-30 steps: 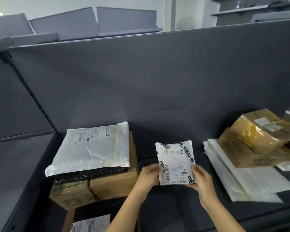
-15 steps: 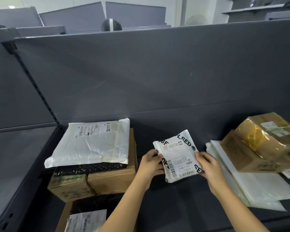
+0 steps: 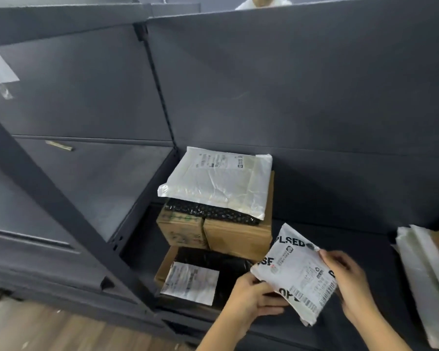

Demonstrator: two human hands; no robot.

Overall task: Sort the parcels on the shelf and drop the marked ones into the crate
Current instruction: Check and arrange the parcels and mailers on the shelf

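Hands, left [image 3: 251,295] and right [image 3: 350,282], clasped a small white parcel [image 3: 295,272] at five o'clock above the shelf [image 3: 365,249]; sorting looked barely begun, no crate visible.

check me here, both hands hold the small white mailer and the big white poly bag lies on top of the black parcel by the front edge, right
Not quite. In the head view both hands, left hand and right hand, do hold the small white mailer, but the big white poly bag lies on the stacked cardboard boxes.

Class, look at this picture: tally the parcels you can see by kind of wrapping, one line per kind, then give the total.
White plastic mailers: 2, the large mailer on the boxes and the small mailer held by the left hand and right hand
Brown cardboard boxes: 2
Black-wrapped parcels: 2
Total: 6, leaving out the cut-off pile at right.
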